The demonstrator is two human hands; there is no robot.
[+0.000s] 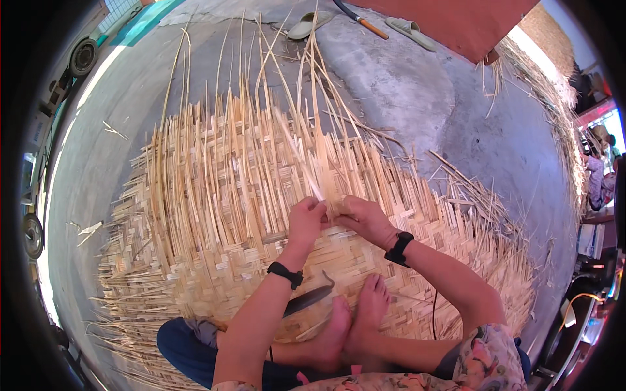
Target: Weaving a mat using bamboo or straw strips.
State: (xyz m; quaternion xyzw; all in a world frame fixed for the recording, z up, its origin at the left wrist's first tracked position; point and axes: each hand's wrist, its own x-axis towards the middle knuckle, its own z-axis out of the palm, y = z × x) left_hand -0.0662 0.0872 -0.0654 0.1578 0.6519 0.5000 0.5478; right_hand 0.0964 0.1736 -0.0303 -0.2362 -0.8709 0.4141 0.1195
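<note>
A large woven mat [352,251] of pale split strips lies on the ground under me, with long loose strips [254,156] fanning out from its far edge. Over its middle, my left hand [306,223] pinches a pale strip [312,176] that slants away to the far left. My right hand [366,218] is close beside it, its fingers closed on strips at the weave; which strips is partly hidden by the fingers. A dark curved blade with a hooked tip [308,301] lies on the mat by my bare feet [372,306], partly behind my left forearm.
Slippers [411,32] and a tool with an orange handle [373,28] lie on the concrete at the far side. A red panel [450,23] stands at the far right. Loose strips [469,192] are heaped along the mat's right edge. A wheeled vehicle [83,57] is at the left.
</note>
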